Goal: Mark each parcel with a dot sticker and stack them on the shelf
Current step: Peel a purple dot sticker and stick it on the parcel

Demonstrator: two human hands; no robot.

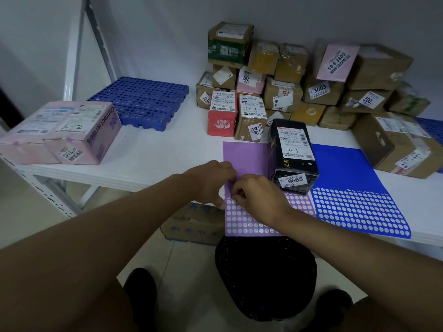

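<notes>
At the left front corner of the white shelf [148,161] sits a pink box [62,133] printed "Contact lenses", with labels on its top and front. Behind it, toward the back edge, lies a blue perforated mat [143,101]. At the middle of the front edge a purple sticker sheet [247,159] lies flat and overhangs the edge; its near half shows rows of pale round holes. The left hand [213,180] rests on the sheet's left edge, fingers curled down onto the paper and pressing it. Just beside it, the right hand [259,197] is over the same sheet, thumb and forefinger pinched together at a spot in the top row of holes; whether a dot is between them cannot be told. A black parcel [293,154], labelled "9665" on its near end, stands on the far right part of the purple sheet, touching it. To its right a blue sticker sheet [352,185] lies along the front edge, its near half also full of holes. Along the back edge, middle to right, brown, pink and red parcels [282,87] are piled against the wall. Below the shelf, on the floor, are a printed carton [194,224] and a black bag [266,276].
</notes>
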